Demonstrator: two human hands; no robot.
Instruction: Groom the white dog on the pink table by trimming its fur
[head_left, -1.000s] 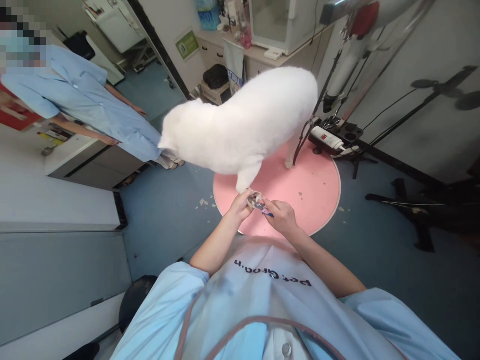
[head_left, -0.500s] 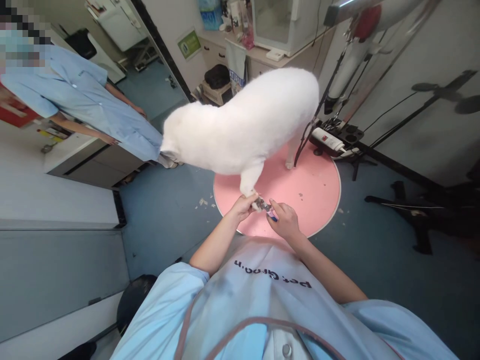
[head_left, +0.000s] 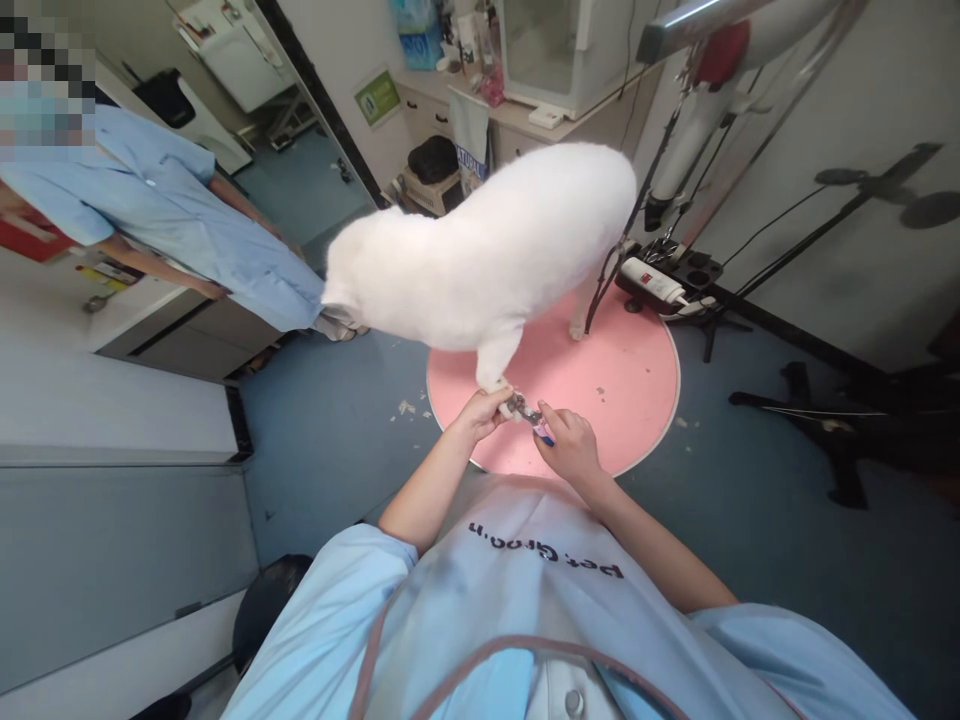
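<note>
Far left: person in blue uniform (head_left: 172, 215), standing beside a grey cabinet (head_left: 180, 325). Centre: white dog (head_left: 487, 250), standing on round pink bench (head_left: 622, 370). Below the dog: left hand (head_left: 480, 412) clamped around a paw (head_left: 500, 386); nail clippers (head_left: 527, 410) touching that paw; right hand (head_left: 571, 447) closed on the clippers' handle. Right: black stand (head_left: 844, 455) on blue floor (head_left: 337, 430).

A round pink table top (head_left: 637, 400) is carrying a white dog (head_left: 487, 250), which is standing across its far half with one far paw planted near the rim. A thin black rod (head_left: 600, 290) is slanting down to the surface beside that paw. Pale scraps (head_left: 600, 388), perhaps fur clippings, are lying scattered right of the middle. More bits (head_left: 405, 408) are lying on the blue-grey floor (head_left: 337, 470), just left of the table's rim.
</note>
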